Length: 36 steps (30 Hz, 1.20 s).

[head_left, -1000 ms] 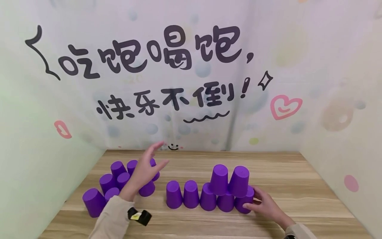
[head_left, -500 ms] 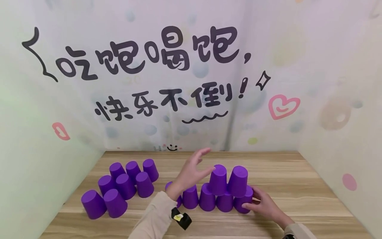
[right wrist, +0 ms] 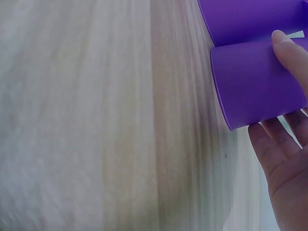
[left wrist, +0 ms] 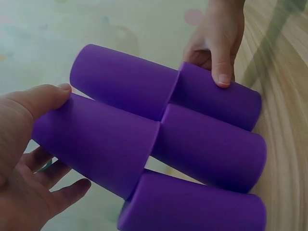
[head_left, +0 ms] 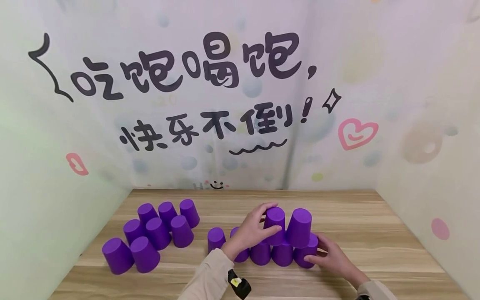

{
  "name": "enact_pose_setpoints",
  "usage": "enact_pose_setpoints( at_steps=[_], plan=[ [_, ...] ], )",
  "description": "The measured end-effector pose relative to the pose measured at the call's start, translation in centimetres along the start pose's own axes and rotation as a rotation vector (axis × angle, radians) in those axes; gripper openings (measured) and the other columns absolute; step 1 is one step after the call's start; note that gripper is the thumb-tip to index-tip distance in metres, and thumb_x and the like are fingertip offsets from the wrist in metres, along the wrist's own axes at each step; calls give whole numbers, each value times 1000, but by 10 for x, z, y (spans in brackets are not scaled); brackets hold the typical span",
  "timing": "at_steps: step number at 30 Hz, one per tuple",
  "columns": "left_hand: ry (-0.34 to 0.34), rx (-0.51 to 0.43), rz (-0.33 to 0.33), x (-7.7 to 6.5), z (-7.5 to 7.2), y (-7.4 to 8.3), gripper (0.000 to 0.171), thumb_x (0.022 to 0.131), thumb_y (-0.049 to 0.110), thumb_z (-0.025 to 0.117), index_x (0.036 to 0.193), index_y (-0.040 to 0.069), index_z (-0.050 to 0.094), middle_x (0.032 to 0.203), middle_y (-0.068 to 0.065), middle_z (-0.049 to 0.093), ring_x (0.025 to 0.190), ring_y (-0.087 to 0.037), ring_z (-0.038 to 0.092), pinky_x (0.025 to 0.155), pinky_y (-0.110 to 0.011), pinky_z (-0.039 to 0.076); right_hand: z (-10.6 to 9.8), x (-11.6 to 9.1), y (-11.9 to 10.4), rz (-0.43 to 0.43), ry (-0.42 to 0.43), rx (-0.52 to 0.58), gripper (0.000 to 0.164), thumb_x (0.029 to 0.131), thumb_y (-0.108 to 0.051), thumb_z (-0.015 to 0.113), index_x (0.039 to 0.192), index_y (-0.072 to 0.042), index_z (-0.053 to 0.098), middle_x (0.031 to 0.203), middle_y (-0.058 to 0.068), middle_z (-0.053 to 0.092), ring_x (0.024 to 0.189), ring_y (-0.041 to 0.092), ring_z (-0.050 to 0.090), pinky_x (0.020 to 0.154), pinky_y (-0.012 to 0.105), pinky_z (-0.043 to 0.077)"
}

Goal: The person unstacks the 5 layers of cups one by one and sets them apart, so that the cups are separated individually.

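Note:
Upside-down purple cups stand in a row on the wooden table, with two more stacked on the row's right part. My left hand [head_left: 252, 230] is around the upper left cup [head_left: 275, 227]. In the left wrist view its thumb lies on that cup [left wrist: 101, 144] and its fingers curve along the far side. My right hand [head_left: 333, 258] holds the row's rightmost cup [head_left: 305, 253] at the base, thumb in front and fingers behind. The right wrist view has this cup [right wrist: 260, 82] between thumb and fingers. Beside the left hand's cup is the upper right cup [head_left: 300, 227].
Several more upside-down purple cups [head_left: 157, 233] stand grouped on the left of the wooden table [head_left: 356, 221]. The row's leftmost cup [head_left: 216, 238] is partly behind the left sleeve [head_left: 208, 275]. A printed backdrop [head_left: 225, 158] rises behind the table.
My left hand has moved right from above the left group of cups and come down around the upper left cup. My right hand has stayed at the rightmost cup.

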<state>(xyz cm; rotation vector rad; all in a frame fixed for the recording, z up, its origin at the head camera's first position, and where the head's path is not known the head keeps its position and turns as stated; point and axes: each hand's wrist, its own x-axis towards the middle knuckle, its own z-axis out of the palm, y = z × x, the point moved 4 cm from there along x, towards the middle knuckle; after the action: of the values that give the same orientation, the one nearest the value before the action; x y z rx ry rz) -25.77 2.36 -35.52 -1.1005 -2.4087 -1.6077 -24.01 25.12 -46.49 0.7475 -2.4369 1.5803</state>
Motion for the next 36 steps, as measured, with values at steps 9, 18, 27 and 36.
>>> enact_pose_setpoints(
  at_steps=[9, 18, 27, 36],
  plan=[
    [-9, -60, -49, -4, -3, 18, 50, 82, 4, 61, 128, -1, 40, 122, -16, 48, 107, -28, 50, 88, -36, 44, 1, -1, 1, 8, 5, 7, 52, 71, -3, 72, 114, 11, 46, 103, -11, 56, 92, 1, 55, 73, 29, 52],
    [37, -75, -44, -2, -28, 24, 50, 81, 5, 63, 126, 2, 42, 118, -14, 51, 103, -24, 53, 87, -32, 44, 0, -1, 1, 24, 10, -15, 53, 71, -4, 72, 115, 10, 46, 104, 2, 57, 93, -1, 54, 74, 27, 51],
    [111, -53, -90, -18, -78, 23, 52, 78, 4, 66, 125, 1, 44, 115, -16, 51, 102, -28, 52, 88, -37, 44, 0, 1, 1, 37, 11, -21, 54, 70, -5, 73, 115, 10, 46, 104, 18, 56, 93, -1, 54, 74, 25, 51],
    [177, 0, -147, -52, -130, -8, 54, 77, 14, 70, 124, 10, 44, 113, -13, 52, 100, -25, 53, 83, -33, 48, 1, 1, 0, 30, 10, -17, 54, 70, -3, 73, 115, 10, 46, 104, -3, 56, 92, -1, 54, 74, 26, 51]
  ],
)
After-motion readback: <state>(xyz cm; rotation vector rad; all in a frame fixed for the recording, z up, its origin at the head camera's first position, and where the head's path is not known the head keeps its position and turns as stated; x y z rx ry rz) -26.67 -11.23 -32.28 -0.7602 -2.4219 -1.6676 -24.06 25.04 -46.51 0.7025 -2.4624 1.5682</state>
